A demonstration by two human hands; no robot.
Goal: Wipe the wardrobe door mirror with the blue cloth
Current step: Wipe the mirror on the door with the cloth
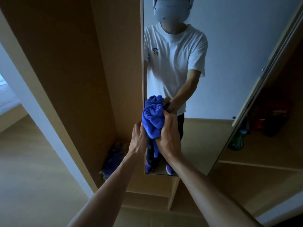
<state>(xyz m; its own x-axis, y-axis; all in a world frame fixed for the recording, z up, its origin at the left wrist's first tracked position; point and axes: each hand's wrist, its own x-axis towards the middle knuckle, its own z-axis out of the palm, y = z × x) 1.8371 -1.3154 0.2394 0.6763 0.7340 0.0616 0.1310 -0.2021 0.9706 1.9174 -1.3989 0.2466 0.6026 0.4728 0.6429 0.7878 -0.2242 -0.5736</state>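
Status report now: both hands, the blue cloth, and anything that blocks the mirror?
Right hand shut on blue cloth, bunched at the mirror left edge. Left hand flat against the cloth's side, grip unclear. Nothing blocks the glass.

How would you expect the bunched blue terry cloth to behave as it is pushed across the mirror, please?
The bunched blue terry cloth is probably floppy: a loose tail droops below the right hand. It looks light, since the left hand only steadies it. Its nap should drag rather than slip on the wardrobe door mirror.
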